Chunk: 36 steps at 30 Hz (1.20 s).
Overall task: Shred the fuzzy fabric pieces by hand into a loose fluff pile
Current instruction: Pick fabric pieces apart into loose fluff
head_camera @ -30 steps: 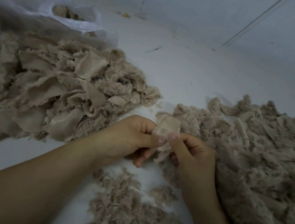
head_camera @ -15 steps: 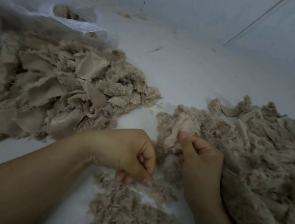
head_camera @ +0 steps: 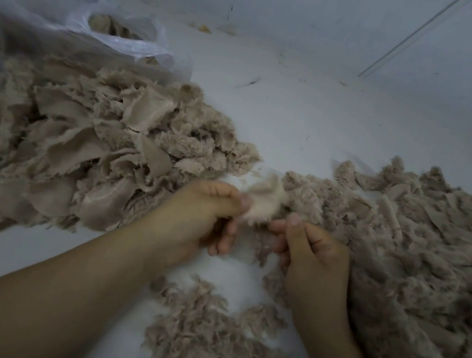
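Fluff pile (head_camera: pixel 208 344): loose, wispy beige shreds lying nearest on the white worktop (head_camera: pixel 301 121).
Left hand (head_camera: pixel 202 217): pinching a pale fuzzy scrap (head_camera: pixel 265 203).
Right hand (head_camera: pixel 312 258): gripping the same scrap.
Fabric pieces (head_camera: pixel 92 147): ragged, woven-backed, heaping left.
Plastic bag (head_camera: pixel 121 32): translucent, holding more pieces.

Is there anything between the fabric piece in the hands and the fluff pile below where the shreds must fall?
Nothing visible: the fabric piece hangs above bare floor, with the fluff pile just nearer.
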{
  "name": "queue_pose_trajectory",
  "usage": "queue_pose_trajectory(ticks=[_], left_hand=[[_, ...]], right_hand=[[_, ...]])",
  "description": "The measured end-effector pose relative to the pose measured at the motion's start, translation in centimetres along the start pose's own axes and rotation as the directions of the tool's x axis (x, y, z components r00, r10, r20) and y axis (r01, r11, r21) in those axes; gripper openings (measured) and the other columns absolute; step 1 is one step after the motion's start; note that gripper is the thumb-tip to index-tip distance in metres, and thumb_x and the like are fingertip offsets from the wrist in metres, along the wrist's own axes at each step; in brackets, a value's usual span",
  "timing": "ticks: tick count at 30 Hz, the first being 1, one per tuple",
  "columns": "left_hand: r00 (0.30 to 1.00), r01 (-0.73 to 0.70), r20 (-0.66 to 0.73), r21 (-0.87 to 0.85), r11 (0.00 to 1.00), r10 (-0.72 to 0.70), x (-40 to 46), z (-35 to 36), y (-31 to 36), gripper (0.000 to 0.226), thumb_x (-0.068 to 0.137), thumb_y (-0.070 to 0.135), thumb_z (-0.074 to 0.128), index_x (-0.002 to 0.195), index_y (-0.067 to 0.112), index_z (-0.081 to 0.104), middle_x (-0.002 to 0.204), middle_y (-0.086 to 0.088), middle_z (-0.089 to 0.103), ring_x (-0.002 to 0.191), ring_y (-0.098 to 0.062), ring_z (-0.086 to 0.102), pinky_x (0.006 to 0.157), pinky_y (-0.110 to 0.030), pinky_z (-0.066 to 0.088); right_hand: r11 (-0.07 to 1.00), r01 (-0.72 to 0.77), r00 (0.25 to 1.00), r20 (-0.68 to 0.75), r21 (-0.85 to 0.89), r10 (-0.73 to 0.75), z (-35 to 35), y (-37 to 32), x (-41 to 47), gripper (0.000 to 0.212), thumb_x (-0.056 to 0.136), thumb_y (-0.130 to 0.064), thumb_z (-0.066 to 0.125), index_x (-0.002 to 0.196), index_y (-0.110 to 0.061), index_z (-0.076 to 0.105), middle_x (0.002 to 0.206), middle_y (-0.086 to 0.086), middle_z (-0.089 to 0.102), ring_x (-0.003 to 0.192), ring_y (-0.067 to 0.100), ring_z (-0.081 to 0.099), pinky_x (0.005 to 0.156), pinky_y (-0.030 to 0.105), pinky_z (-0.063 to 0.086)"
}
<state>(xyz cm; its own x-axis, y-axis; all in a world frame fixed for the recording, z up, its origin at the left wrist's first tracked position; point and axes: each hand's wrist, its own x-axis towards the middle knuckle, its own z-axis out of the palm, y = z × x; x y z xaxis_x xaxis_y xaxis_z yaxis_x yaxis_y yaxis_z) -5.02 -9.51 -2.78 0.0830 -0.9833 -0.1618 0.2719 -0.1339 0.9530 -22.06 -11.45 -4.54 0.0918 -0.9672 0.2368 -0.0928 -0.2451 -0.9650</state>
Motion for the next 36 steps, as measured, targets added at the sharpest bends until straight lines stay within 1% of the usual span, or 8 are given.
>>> queue_pose_trajectory(ticks=[5,8,10,13,17,25,29,36], left_hand=[[0.936,-0.187,-0.324,-0.137,0.973,0.134,0.9,-0.7,0.0,0.026,0.094,0.019,0.063,0.105,0.002,0.047,0.062,-0.011,0.058,0.039,-0.021,0.051,0.036,-0.025,0.039],[0.926,-0.212,-0.257,0.253,0.944,0.277,0.5,0.0,-1.3,0.023,0.091,0.011,0.066,0.093,0.011,0.044,0.058,-0.012,0.054,0.037,-0.019,0.049,0.034,-0.027,0.037],[0.895,-0.321,-0.042,0.633,0.705,0.445,0.6,0.5,-1.8,0.022,0.085,0.022,0.073,0.086,0.017,0.052,0.062,-0.003,0.054,0.046,-0.010,0.049,0.042,-0.028,0.042],[0.925,-0.251,0.122,0.907,0.338,0.359,1.2,1.5,-2.0,0.029,0.083,0.045,0.068,0.102,0.026,0.058,0.082,0.011,0.054,0.067,-0.003,0.050,0.054,-0.022,0.038],[0.910,-0.228,0.129,0.949,0.217,0.394,1.7,1.9,-2.5,0.019,0.089,0.038,0.059,0.075,0.034,0.048,0.071,0.012,0.046,0.068,-0.014,0.052,0.049,-0.026,0.030],[0.959,-0.280,0.064,0.346,0.896,0.275,1.5,1.3,-2.2,0.018,0.099,0.009,0.054,0.081,0.008,0.053,0.070,-0.028,0.055,0.055,-0.028,0.053,0.050,-0.036,0.050],[0.961,-0.273,0.076,0.151,0.950,0.264,1.2,1.6,-2.1,0.014,0.099,0.008,0.053,0.085,0.009,0.053,0.072,-0.035,0.054,0.055,-0.033,0.050,0.046,-0.033,0.048],[0.954,-0.300,0.042,0.170,0.939,0.298,1.0,1.4,-2.2,0.011,0.091,0.002,0.065,0.096,0.012,0.065,0.080,-0.014,0.069,0.060,-0.036,0.063,0.050,-0.033,0.053]], right_hand=[[0.986,-0.106,0.992,-0.061,0.130,0.114,0.1,0.0,0.2,0.039,0.104,-0.021,0.048,0.076,-0.017,0.076,0.060,-0.004,0.059,0.050,0.007,0.047,0.044,0.019,0.038],[0.988,-0.110,0.991,-0.061,0.108,0.117,0.2,-0.1,0.1,0.034,0.104,-0.023,0.048,0.086,-0.018,0.077,0.069,0.000,0.069,0.052,0.009,0.052,0.046,0.018,0.043],[0.991,-0.104,0.993,-0.053,0.085,0.108,0.2,-0.2,0.0,0.032,0.104,-0.023,0.047,0.091,-0.022,0.076,0.079,0.000,0.075,0.052,0.011,0.054,0.047,0.018,0.044],[0.995,-0.086,0.996,-0.025,0.044,0.087,0.2,-0.4,0.0,0.030,0.105,-0.023,0.044,0.097,-0.025,0.073,0.089,-0.005,0.077,0.050,0.011,0.054,0.049,0.018,0.045],[0.997,-0.074,0.996,0.046,0.009,0.074,0.4,-0.3,-0.1,0.028,0.104,-0.021,0.044,0.108,-0.024,0.072,0.094,-0.009,0.076,0.051,0.009,0.053,0.049,0.017,0.044],[0.972,-0.130,0.985,0.086,-0.195,0.149,0.5,0.3,0.1,0.048,0.103,-0.047,0.038,0.085,-0.020,0.073,0.074,0.006,0.071,0.073,0.022,0.069,0.070,0.045,0.059],[0.973,-0.103,0.992,0.044,-0.208,0.114,0.4,0.5,0.2,0.053,0.097,-0.050,0.037,0.086,-0.012,0.072,0.080,0.008,0.073,0.079,0.028,0.070,0.074,0.053,0.057],[0.993,-0.011,0.990,0.141,-0.115,0.027,0.2,-0.3,-0.3,0.023,0.093,-0.025,0.067,0.083,-0.043,0.077,0.073,0.001,0.073,0.066,0.027,0.069,0.050,0.042,0.058]])
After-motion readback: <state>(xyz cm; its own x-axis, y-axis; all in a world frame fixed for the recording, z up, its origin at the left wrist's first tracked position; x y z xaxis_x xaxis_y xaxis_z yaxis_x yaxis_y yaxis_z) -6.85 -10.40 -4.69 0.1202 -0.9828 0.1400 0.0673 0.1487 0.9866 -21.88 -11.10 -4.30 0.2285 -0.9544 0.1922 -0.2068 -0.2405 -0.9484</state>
